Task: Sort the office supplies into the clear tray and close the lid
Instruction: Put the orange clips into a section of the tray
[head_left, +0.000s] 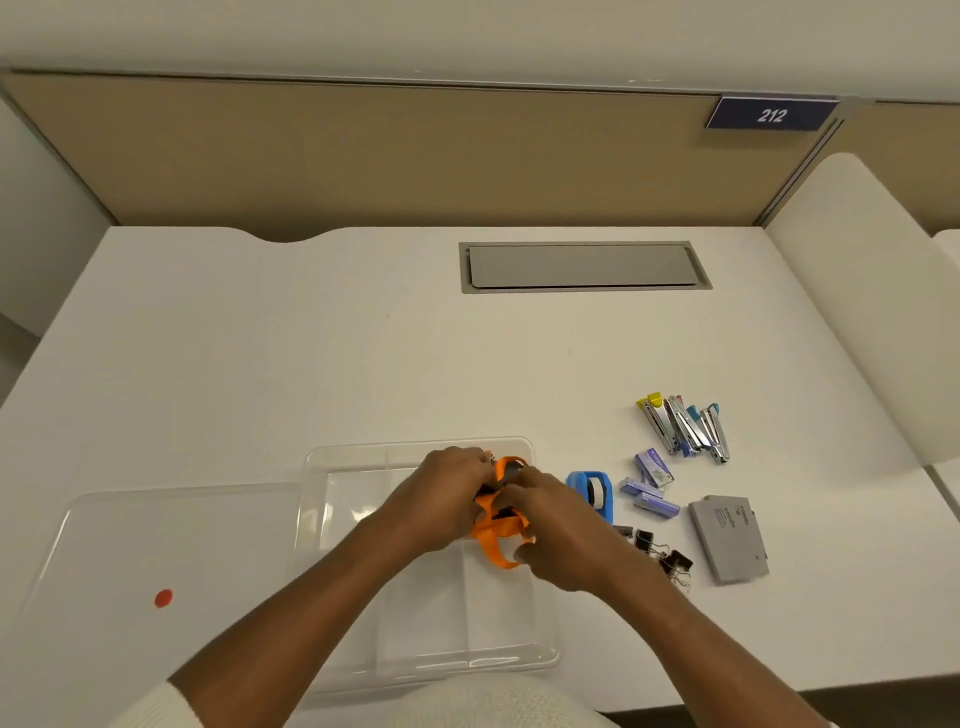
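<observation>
A clear divided tray (332, 519) sits on the white desk in front of me. Its clear lid (156, 540), marked with a red dot, lies flat to the left of it. Both hands are over the tray's right side, gripping orange-handled scissors (498, 535). My left hand (447, 499) holds the upper part, my right hand (556, 535) the lower handles. To the right on the desk lie a blue tape dispenser (592, 491), purple staple boxes (652, 486), several staplers (685, 426), black binder clips (665, 553) and a grey case (730, 540).
A grey cable hatch (582, 266) is set into the desk further back. A beige partition (363, 156) with a blue "212" sign (771, 114) closes the far side. A white panel (872, 291) stands at the right edge.
</observation>
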